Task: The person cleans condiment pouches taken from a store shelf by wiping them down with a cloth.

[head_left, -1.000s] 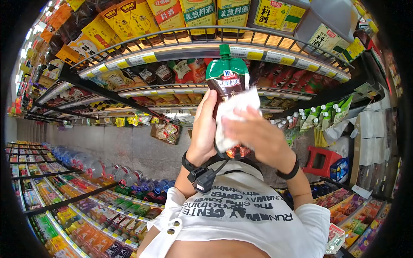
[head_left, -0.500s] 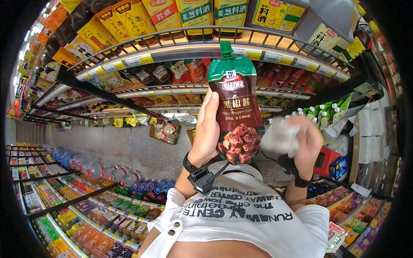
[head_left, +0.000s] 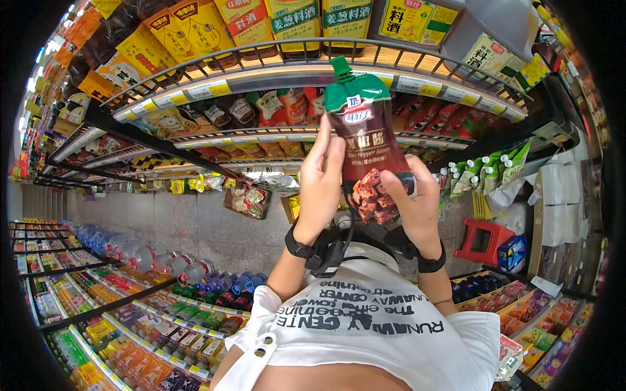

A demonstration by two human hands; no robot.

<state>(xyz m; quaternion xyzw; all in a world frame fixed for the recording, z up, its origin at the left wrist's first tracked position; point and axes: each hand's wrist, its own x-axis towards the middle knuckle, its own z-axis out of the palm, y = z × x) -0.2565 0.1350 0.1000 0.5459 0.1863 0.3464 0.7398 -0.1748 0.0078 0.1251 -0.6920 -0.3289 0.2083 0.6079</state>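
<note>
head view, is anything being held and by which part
The sauce pouch: left hand at its left edge, right hand at its lower right, thumb on the front.

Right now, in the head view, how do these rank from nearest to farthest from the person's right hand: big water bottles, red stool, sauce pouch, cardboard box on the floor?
1. Sauce pouch: touching the right hand.
2. Red stool: to the right.
3. Cardboard box: on the floor, left.
4. Big water bottles: far left.

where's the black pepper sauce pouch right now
In the head view, the pouch is just right of centre, held between the left hand and right hand, in front of the shelves.
</note>
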